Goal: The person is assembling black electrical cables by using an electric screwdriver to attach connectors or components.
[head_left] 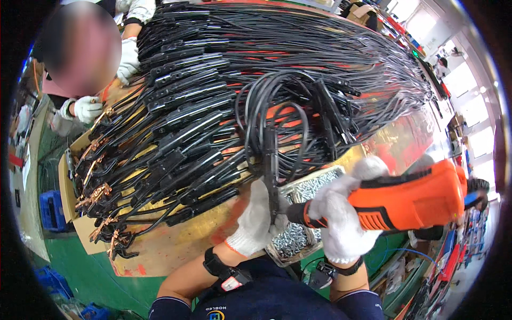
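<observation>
My right hand [341,221], in a white knit glove, is wrapped round an orange-and-black cordless power screwdriver [410,198], its nose pointing left. My left hand [249,221], gloved too, grips the lower end of a long narrow black plastic housing [271,154]. A black cable loops up from this housing. The tool's nose meets or nearly meets the housing at my left fingers; the bit itself cannot be made out. Under both hands stands a wooden box [290,260] holding many small silver screws [290,239].
Rows of black housings [186,133] with long black cables [320,42] cover the table [176,248]. Copper-coloured clamps [98,194] gather at its left end beside a cardboard box [68,184]. A co-worker's gloved hands [88,109] are at the upper left. Blue cases [52,210] stand lower left.
</observation>
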The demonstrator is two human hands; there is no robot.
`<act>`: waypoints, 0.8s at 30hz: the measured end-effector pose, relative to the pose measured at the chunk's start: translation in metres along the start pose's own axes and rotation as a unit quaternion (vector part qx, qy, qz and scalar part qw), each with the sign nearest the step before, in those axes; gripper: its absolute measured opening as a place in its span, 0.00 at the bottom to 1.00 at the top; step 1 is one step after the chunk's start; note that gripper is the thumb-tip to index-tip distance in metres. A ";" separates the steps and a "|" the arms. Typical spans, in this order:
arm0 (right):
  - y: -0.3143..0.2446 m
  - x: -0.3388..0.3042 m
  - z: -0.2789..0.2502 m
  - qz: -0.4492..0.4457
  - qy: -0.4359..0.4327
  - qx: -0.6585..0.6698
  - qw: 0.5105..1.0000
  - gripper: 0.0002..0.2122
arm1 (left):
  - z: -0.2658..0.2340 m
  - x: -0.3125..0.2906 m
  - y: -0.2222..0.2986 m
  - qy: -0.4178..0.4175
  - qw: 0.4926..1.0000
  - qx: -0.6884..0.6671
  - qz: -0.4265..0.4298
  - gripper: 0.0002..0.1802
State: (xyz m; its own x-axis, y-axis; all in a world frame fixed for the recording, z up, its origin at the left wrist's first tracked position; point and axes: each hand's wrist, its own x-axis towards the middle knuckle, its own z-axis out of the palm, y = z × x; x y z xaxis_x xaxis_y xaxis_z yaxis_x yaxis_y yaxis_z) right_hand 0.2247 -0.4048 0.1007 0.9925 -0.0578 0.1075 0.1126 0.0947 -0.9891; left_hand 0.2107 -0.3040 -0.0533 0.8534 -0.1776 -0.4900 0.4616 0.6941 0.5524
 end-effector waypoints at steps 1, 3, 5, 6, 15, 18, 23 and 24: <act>0.028 0.010 -0.030 -0.215 -0.056 -0.211 0.952 0.28 | 0.002 -0.004 0.000 -0.006 0.999 0.036 0.024 0.35; 0.041 0.007 -0.050 -0.162 -0.004 -0.262 0.951 0.28 | 0.001 -0.006 0.004 -0.009 0.991 0.103 0.080 0.30; 0.010 -0.001 -0.035 -0.065 0.074 0.185 0.978 0.19 | 0.004 -0.011 0.014 0.010 0.999 -0.016 -0.028 0.30; 0.002 -0.002 -0.043 -0.144 0.056 0.196 0.968 0.15 | 0.008 -0.009 0.010 0.027 0.998 0.058 -0.017 0.35; 0.025 0.014 -0.120 -0.190 0.264 0.012 0.945 0.25 | 0.026 -0.014 0.024 0.003 0.998 0.055 0.009 0.26; 0.036 0.014 -0.133 -0.192 0.300 0.022 0.934 0.24 | 0.030 -0.014 0.025 -0.007 0.999 0.046 -0.011 0.26; 0.043 0.019 -0.145 -0.200 0.296 0.045 0.933 0.25 | 0.039 -0.014 0.025 0.029 0.996 0.082 -0.007 0.24; 0.044 0.020 -0.147 -0.200 0.296 0.046 0.933 0.25 | 0.039 -0.014 0.025 0.037 0.995 0.089 -0.008 0.24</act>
State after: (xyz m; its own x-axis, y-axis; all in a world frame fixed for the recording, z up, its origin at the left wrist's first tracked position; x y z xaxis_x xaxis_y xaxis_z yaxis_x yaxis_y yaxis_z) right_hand 0.2430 -0.5481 0.0448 0.6737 -0.6422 0.3656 0.4991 0.0305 -0.8660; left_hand 0.2199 -0.3111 -0.0062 0.8288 -0.1318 -0.5438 0.5159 0.5563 0.6515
